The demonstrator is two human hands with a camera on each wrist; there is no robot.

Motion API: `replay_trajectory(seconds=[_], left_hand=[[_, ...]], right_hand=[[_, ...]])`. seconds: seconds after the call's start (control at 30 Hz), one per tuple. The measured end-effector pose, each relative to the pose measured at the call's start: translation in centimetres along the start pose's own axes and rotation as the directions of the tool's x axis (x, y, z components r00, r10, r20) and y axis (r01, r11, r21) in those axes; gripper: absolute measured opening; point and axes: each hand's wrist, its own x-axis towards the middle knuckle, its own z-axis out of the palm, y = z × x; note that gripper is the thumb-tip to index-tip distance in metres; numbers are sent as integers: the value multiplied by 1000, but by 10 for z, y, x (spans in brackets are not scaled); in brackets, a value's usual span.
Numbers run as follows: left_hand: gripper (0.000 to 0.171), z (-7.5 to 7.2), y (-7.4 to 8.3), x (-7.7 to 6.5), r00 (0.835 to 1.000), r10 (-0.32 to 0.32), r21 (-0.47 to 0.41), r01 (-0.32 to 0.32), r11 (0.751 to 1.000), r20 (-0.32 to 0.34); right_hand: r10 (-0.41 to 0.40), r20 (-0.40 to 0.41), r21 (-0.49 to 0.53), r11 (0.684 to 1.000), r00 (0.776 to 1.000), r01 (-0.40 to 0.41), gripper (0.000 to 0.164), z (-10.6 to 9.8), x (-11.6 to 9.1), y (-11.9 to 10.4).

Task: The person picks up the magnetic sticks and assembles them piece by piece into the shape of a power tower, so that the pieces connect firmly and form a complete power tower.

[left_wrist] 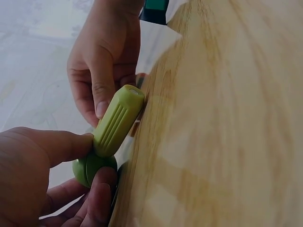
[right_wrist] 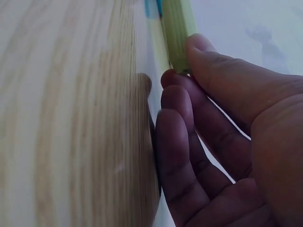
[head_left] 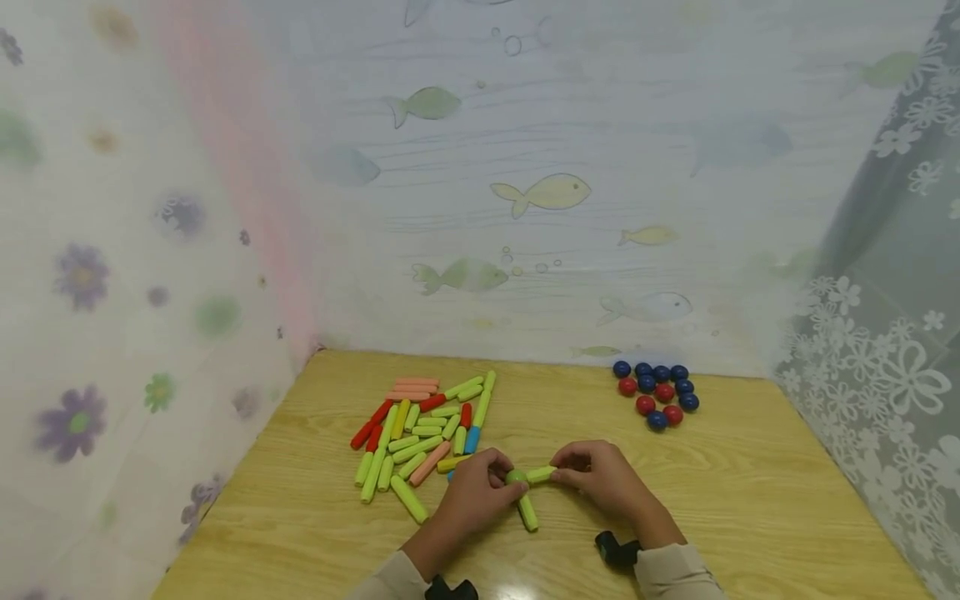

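Note:
Near the front middle of the table, my left hand [head_left: 480, 493] grips a green ball [head_left: 516, 477] between thumb and fingers. One yellow-green ribbed toy rod [head_left: 529, 513] runs from the ball toward me; the left wrist view shows this rod [left_wrist: 119, 120] against the ball, beside the thumb tip. A second yellow-green rod [head_left: 540, 474] extends rightward from the ball. Its far end is pinched by the thumb and index finger of my right hand [head_left: 606, 479], while the other fingers curl loosely below. Whether the second rod touches the ball is partly hidden by the left fingers.
Left of my hands lies a spread of loose rods [head_left: 416, 450] in yellow-green, red, orange, yellow and blue. Several blue balls [head_left: 647, 384] and red balls [head_left: 645, 406] sit together at the back right. A fabric wall with drawn fish [head_left: 555, 192] stands behind the wooden table [head_left: 750, 500].

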Motion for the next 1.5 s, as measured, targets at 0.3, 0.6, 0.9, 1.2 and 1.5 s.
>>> replay_trajectory(seconds=[0.3,0.6,0.9,1.2,1.5], left_hand=[[32,-1,-1,0,997,73,73,-74,995,13],[26,-4,-3,-2,995,92,39,-93,995,35],[26,-4,-6,-2,996,78,16,-78,997,35],[27,-7,-4,-1,997,48,17,-49,999,52],[28,-6,-7,0,997,43,0,-43,999,63]], right_hand=[[66,-40,125,990,997,-61,26,-5,0,9],[270,-369,252,950,889,-184,60,-41,-8,37],[405,-403,319,903,821,-288,84,-64,-13,57],[438,-426,380,881,792,-282,73,-65,-10,56],[543,-412,431,823,732,-369,55,-66,-10,56]])
